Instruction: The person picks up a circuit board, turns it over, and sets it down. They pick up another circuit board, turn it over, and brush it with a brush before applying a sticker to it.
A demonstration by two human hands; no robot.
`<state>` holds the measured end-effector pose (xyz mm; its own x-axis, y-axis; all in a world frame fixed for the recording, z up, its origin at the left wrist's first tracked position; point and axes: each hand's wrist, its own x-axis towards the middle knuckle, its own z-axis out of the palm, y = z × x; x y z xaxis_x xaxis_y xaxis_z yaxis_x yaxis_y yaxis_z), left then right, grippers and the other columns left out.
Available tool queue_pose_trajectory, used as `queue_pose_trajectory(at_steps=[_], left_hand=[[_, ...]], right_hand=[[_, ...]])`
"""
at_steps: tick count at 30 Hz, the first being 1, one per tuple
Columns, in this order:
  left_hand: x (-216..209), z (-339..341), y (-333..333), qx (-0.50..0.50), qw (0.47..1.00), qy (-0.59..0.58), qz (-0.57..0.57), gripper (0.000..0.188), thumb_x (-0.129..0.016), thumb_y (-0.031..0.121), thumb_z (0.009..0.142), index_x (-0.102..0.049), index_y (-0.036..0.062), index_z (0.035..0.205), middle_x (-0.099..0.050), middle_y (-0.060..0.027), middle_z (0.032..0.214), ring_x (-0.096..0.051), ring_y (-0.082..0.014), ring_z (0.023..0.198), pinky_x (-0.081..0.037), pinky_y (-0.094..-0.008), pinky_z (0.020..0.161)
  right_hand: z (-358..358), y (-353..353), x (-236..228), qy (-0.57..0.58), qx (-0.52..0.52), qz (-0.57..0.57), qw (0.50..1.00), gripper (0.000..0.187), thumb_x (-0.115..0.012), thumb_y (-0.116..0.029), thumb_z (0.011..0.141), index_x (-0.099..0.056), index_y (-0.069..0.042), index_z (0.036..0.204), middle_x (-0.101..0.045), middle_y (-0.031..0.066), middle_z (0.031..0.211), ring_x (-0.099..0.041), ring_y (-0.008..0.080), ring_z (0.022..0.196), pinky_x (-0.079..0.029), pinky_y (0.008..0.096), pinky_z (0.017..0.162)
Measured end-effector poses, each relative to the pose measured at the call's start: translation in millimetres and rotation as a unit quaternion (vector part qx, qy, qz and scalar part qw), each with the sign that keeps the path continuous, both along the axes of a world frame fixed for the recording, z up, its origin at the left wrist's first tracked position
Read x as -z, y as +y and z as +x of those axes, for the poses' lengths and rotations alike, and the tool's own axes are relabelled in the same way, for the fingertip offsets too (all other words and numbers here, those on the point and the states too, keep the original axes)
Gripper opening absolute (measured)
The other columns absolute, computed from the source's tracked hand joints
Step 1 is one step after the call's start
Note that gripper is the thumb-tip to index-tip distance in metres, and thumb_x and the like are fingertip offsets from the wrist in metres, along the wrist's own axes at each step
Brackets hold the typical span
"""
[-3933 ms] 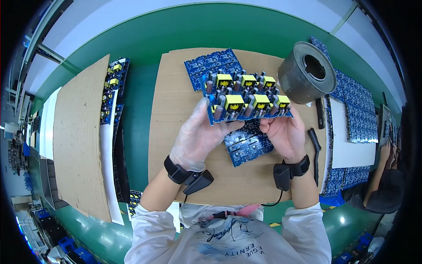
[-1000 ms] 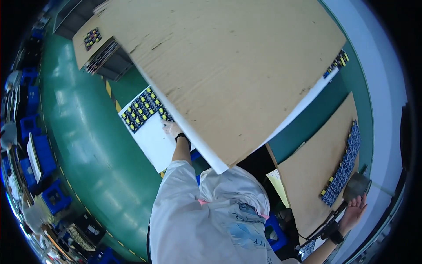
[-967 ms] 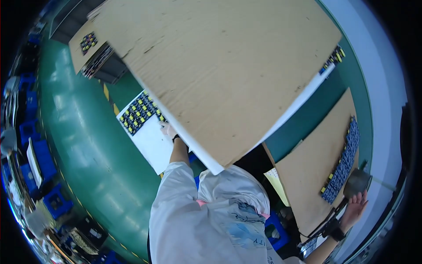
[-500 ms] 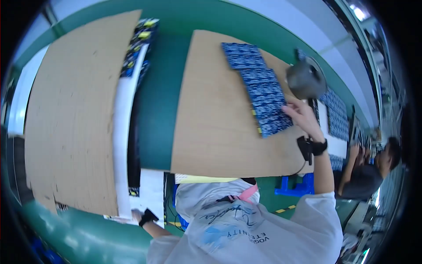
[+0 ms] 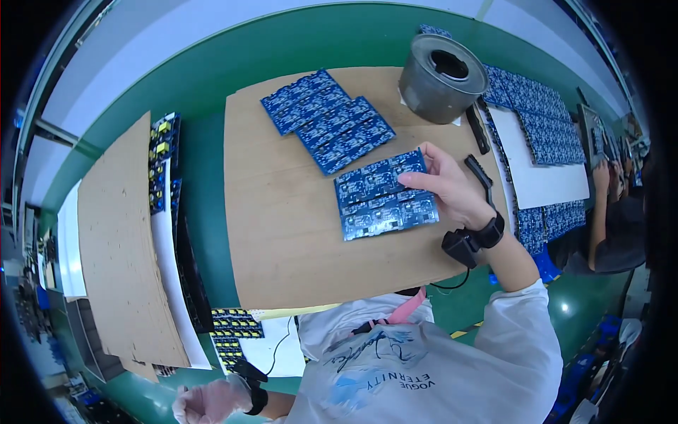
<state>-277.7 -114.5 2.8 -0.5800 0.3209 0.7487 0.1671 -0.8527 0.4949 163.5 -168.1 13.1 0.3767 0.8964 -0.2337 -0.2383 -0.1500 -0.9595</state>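
Note:
My right hand [image 5: 455, 187] grips a blue circuit board panel [image 5: 387, 201] by its right edge, thumb on top, above the cardboard-covered table. Just beyond it, two more blue circuit board panels [image 5: 345, 134] lie overlapping on the cardboard sheet [image 5: 275, 233]. Low at the left, away from the table, my left hand [image 5: 212, 403] has its fingers curled in, with nothing visible in them. Close to that hand are a white sheet and boards with yellow parts [image 5: 236, 328]. Both wrists wear black straps.
A round grey metal can [image 5: 441, 81] stands at the table's back right, beside a black brush-like tool [image 5: 479, 173]. Further right, blue board panels [image 5: 551, 134] lie on white sheets. A tall cardboard-topped stack [image 5: 120, 247] fills the left. Another person [image 5: 611, 226] works at far right.
My right hand has lifted a panel off the others and brought it nearer. My left hand has left the cardboard stack's near edge and moved lower left. The view has turned.

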Motion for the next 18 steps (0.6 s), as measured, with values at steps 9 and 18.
queue_pose_trajectory(at_steps=[9,18], left_hand=[[-73,187,38,0.643,0.617,-0.024,-0.454,0.047,-0.042,0.026,0.091,-0.036,-0.0013,0.129,-0.049,-0.0161,0.124,-0.047,-0.0294,0.114,-0.04,-0.0401,0.091],[-30,246,89,0.842,0.332,-0.181,-0.384,0.047,-0.037,0.033,0.095,-0.037,0.002,0.131,-0.049,-0.015,0.126,-0.057,-0.0268,0.104,-0.052,-0.0415,0.079]], right_hand=[[-1,-6,-22,0.131,0.003,0.169,0.977,0.031,-0.066,-0.002,0.078,-0.045,-0.006,0.101,-0.058,0.0073,0.101,-0.058,0.0121,0.093,-0.047,0.0262,0.081],[9,9,-20,0.326,-0.043,0.249,0.911,0.038,-0.045,-0.021,0.093,-0.04,-0.004,0.126,-0.054,0.0093,0.117,-0.055,0.0198,0.105,-0.045,0.0347,0.09]])
